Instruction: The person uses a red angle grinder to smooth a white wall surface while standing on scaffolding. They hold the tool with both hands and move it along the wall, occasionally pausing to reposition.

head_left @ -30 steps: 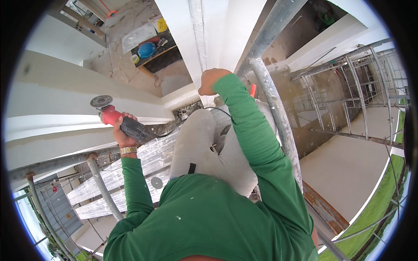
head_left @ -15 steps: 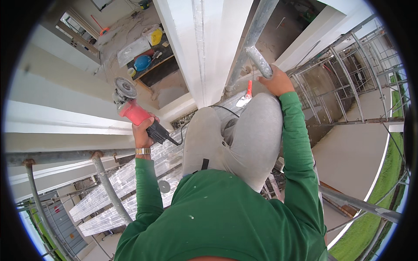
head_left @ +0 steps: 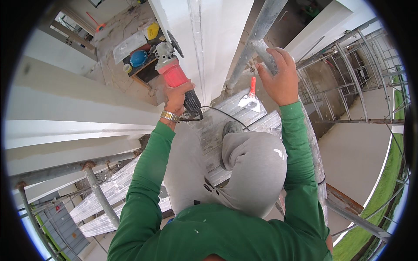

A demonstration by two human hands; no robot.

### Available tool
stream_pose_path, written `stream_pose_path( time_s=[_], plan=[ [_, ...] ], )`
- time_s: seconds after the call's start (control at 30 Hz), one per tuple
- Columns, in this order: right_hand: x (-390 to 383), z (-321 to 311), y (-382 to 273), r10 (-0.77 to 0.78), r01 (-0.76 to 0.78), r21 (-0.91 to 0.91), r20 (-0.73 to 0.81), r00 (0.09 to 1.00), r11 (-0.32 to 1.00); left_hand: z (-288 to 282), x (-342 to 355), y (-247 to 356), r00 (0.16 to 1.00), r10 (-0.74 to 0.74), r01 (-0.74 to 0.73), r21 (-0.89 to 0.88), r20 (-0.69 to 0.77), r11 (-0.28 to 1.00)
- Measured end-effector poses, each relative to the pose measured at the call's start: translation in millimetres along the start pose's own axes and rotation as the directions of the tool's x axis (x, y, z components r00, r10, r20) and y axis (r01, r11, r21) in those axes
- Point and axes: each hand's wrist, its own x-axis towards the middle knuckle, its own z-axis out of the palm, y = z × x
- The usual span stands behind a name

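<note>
My left hand is wrapped round a red and black angle grinder. The grinder's disc stands edge-on, near the left side of the white column. A black cord runs from its rear end across the planks. My right hand is open, thumb and fingers apart, at a grey scaffold pipe. Whether its palm touches the pipe I cannot tell. Just left of that hand, a scraper with an orange-red handle and a smeared white blade lies on the planks.
I crouch on metal scaffold planks. A scaffold rail crosses at left, and more scaffold frames stand at right. Below on the far left floor are a blue helmet and a yellow container. Grass shows at lower right.
My left hand has carried the grinder rightward, up to the column. My right hand has opened from its grip on the pipe. My knees have shifted back, uncovering more of the planks and the scraper.
</note>
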Motion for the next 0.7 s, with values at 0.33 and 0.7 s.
stream_pose_path(
  time_s=[0.33,0.7],
  plan=[
    [-176,181,23,0.411,-0.887,0.377,0.788,0.458,0.267,76,11,-143,0.955,-0.296,0.297,0.074,-0.031,0.952],
    [-194,207,20,0.510,-0.979,0.203,0.845,0.161,-0.029,76,48,-214,0.902,-0.431,0.430,-0.045,-0.023,0.902]
  ],
)
